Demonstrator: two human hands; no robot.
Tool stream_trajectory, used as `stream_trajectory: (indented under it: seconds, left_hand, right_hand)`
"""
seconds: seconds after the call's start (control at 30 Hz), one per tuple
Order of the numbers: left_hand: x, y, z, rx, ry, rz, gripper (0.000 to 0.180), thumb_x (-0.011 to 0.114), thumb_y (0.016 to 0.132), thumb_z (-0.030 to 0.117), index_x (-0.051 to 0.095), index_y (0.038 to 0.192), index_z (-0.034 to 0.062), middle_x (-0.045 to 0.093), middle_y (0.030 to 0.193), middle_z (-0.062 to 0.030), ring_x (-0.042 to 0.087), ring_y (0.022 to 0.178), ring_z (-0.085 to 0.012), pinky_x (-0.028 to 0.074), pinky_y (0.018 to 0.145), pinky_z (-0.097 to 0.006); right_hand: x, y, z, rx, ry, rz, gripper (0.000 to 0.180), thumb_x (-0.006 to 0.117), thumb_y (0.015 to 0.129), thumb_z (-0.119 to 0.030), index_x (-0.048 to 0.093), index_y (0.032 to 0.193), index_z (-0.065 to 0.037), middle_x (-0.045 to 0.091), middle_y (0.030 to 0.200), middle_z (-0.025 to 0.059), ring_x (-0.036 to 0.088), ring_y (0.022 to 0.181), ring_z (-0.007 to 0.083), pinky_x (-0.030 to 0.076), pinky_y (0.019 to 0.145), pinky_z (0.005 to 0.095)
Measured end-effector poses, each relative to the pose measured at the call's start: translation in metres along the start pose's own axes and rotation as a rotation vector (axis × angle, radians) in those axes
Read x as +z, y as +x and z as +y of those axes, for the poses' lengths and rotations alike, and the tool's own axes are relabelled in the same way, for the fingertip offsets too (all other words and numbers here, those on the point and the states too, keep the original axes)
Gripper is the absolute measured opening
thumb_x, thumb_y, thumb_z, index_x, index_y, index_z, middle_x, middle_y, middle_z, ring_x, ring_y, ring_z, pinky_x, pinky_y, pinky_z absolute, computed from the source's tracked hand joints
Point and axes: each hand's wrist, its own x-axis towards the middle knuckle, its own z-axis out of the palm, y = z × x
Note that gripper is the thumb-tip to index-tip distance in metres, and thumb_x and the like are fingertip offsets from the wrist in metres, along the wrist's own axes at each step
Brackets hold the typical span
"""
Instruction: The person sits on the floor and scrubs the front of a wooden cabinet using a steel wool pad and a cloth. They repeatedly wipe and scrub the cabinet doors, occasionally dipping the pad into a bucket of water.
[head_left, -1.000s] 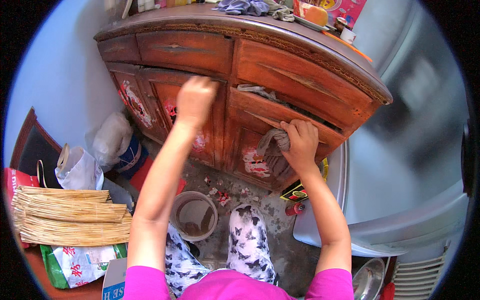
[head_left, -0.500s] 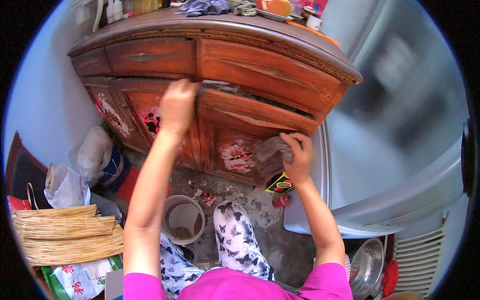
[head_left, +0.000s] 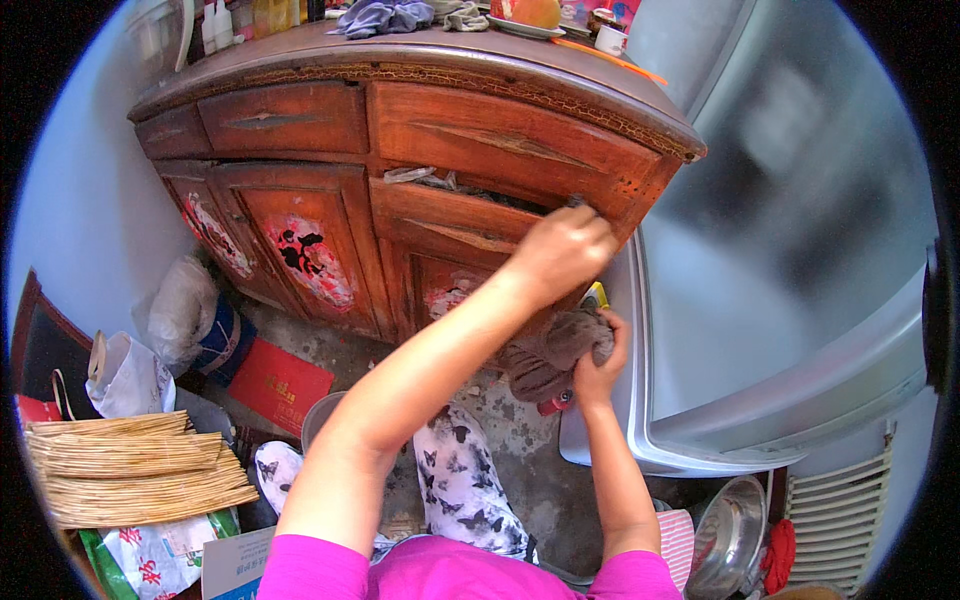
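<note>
Cloth (head_left: 540,368), grey-brown and bunched, hangs right of centre in the head view, gripped at its right side by the right hand (head_left: 600,358). The hands are apart from each other. Above it in the frame, the left hand (head_left: 568,252) is bent near the right end of a partly open drawer (head_left: 425,213); whether its fingers clasp anything, I cannot tell. A wooden cabinet (head_left: 350,200) fills the upper centre.

Fairly bright, diffuse light is falling across the cabinet (head_left: 375,225). The left hand (head_left: 570,250) is showing slight blur, the grey panel (head_left: 770,250) is carrying smeary reflections, and fisheye distortion is curving the worktop (head_left: 420,50).
</note>
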Motion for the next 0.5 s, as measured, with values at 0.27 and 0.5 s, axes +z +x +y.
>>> stream_trajectory:
  seconds: [0.27,0.5]
  left_hand:
    - [-0.041,-0.037,-0.027,-0.115,-0.105,0.129,0.027,0.062,0.083,0.009,0.072,0.108,0.0075,0.072,0.105,-0.0075,0.069,0.095,-0.0264,0.059,0.082,-0.038]
    - [-0.04,0.047,0.029,-0.365,-0.629,0.509,0.029,0.063,0.083,-0.006,0.073,0.108,0.0062,0.071,0.101,-0.0126,0.07,0.1,-0.0308,0.057,0.087,-0.04]
  right_hand:
    - [-0.032,0.07,-0.022,-0.034,0.337,0.246,0.034,0.066,0.096,-0.01,0.055,0.127,0.0,0.055,0.121,0.0093,0.055,0.112,0.0221,0.044,0.103,0.0374]
    - [-0.002,0.103,-0.057,-0.182,0.274,0.466,0.034,0.069,0.095,-0.006,0.051,0.124,-0.001,0.053,0.118,0.0075,0.054,0.109,0.0193,0.045,0.101,0.0373]
